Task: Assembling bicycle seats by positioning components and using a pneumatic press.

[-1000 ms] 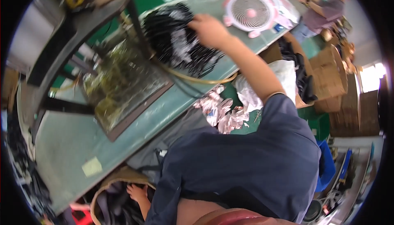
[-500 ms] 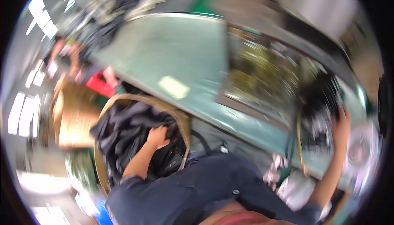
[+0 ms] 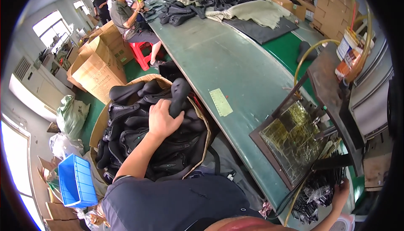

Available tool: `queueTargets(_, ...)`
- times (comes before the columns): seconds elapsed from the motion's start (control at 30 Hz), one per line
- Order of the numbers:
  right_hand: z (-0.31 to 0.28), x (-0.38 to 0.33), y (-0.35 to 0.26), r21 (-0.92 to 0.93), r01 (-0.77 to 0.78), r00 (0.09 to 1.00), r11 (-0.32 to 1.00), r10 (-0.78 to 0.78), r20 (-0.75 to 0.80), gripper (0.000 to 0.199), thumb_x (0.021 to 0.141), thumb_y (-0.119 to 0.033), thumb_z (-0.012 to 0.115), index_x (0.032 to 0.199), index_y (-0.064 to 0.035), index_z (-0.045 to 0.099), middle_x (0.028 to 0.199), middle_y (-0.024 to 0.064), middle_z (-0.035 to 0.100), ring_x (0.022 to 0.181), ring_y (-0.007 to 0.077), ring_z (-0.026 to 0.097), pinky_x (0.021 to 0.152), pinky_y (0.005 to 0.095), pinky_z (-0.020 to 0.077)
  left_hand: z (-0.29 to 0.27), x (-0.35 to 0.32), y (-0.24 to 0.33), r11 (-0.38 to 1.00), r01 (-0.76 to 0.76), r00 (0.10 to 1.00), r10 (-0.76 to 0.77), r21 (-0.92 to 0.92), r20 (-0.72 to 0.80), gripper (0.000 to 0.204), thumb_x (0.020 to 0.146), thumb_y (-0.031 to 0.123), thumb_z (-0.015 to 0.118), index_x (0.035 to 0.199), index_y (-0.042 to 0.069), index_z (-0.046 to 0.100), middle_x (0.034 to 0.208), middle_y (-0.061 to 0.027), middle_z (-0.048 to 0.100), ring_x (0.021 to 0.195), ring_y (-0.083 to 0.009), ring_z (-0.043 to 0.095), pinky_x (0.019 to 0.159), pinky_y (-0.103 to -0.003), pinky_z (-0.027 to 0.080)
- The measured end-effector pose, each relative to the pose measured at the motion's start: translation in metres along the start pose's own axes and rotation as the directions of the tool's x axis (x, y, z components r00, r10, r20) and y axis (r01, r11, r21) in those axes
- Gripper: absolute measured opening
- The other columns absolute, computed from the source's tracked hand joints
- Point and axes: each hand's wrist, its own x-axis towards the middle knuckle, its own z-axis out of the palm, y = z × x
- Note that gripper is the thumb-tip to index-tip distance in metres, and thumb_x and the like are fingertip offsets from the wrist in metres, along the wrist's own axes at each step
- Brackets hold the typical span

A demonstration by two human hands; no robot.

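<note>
My left hand (image 3: 162,120) is closed around the narrow end of a black padded bicycle saddle (image 3: 180,93). It holds the saddle above a large open carton (image 3: 207,140), which is filled with similar black saddles (image 3: 136,140). At the lower right, my right hand (image 3: 341,192) touches a pile of thin black parts (image 3: 313,195), some with clear plastic among them. Its fingers are partly hidden against the pile, so I cannot make out whether they grip anything.
A green-topped bench (image 3: 210,58) runs past the carton, with a yellowish card (image 3: 221,102) on it. A framed metal fixture (image 3: 290,134) stands at the right. A blue crate (image 3: 78,180) is at the left. Farther off, a co-worker (image 3: 130,18) sits on a red stool (image 3: 141,56).
The view has turned and is sharper now. My left hand was low among the saddles with nothing visible in it; now it holds one raised. My right hand stays by the black parts.
</note>
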Motion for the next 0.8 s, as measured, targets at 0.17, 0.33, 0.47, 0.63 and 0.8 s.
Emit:
queueTargets(0.17, 0.015, 0.032, -0.011, 0.317, -0.181, 0.982, 0.931, 0.153, 0.109, 0.015, 0.109, -0.015, 0.058, 0.115, -0.0027, 0.065, 0.084, 0.0018, 0.059, 0.058, 0.0080, 0.048, 0.048, 0.0265, 0.0391, 0.002, 0.005, 0.045, 0.734, -0.678, 0.717, 0.653, -0.027, -0.245, 0.050, 0.067, 0.029, 0.089, 0.105, 0.009, 0.066, 0.104, -0.0102, 0.063, 0.101, -0.0320, 0.066, 0.098, -0.050, 0.046)
queueTargets(0.33, -0.013, 0.010, -0.044, 0.459, -0.187, 0.974, 0.869, 0.224, -0.026, 0.015, 0.110, -0.016, 0.060, 0.113, -0.0031, 0.065, 0.089, 0.0011, 0.061, 0.064, 0.0079, 0.049, 0.054, 0.0274, 0.0400, 0.070, -0.010, 0.096, 0.251, -0.966, 0.255, 0.909, -0.053, -0.331, 0.020, 0.088, 0.020, 0.068, 0.104, 0.011, 0.061, 0.109, -0.0094, 0.062, 0.120, -0.0306, 0.065, 0.108, -0.053, 0.049)
queueTargets(0.47, -0.029, -0.072, -0.114, 0.807, -0.079, 0.900, 0.586, 0.390, -0.195, 0.027, 0.109, -0.015, 0.060, 0.131, 0.0008, 0.061, 0.112, 0.0115, 0.063, 0.092, 0.0197, 0.058, 0.080, 0.0357, 0.0501, 0.119, -0.019, 0.108, 0.155, -0.983, 0.174, 0.958, -0.099, -0.227, 0.024, 0.087, 0.019, 0.068, 0.108, 0.009, 0.061, 0.119, -0.0123, 0.063, 0.135, -0.0338, 0.059, 0.116, -0.055, 0.045)
queueTargets(0.63, 0.005, -0.151, -0.128, 0.843, -0.264, 0.906, 0.469, 0.421, 0.049, 0.030, 0.106, -0.006, 0.061, 0.135, -0.0016, 0.061, 0.123, 0.0139, 0.065, 0.104, 0.0243, 0.063, 0.088, 0.0389, 0.0543, 0.127, -0.008, 0.104, 0.338, -0.678, 0.411, 0.910, -0.653, 0.045, 0.055, 0.085, 0.021, 0.079, 0.135, 0.005, 0.061, 0.166, -0.0259, 0.038, 0.157, -0.0476, 0.031, 0.127, -0.060, 0.030)
queueTargets(0.8, 0.071, -0.172, -0.121, 0.934, -0.190, 0.854, 0.302, 0.520, 0.006, 0.026, 0.113, -0.014, 0.057, 0.135, 0.0011, 0.060, 0.090, 0.0033, 0.059, 0.076, 0.0106, 0.055, 0.070, 0.0261, 0.0469, 0.165, -0.014, 0.123, 0.705, -0.187, 0.844, 0.472, -0.684, 0.254, 0.067, 0.093, 0.036, 0.080, 0.145, 0.002, 0.054, 0.157, -0.0289, 0.044, 0.140, -0.0470, 0.049, 0.116, -0.050, 0.044)
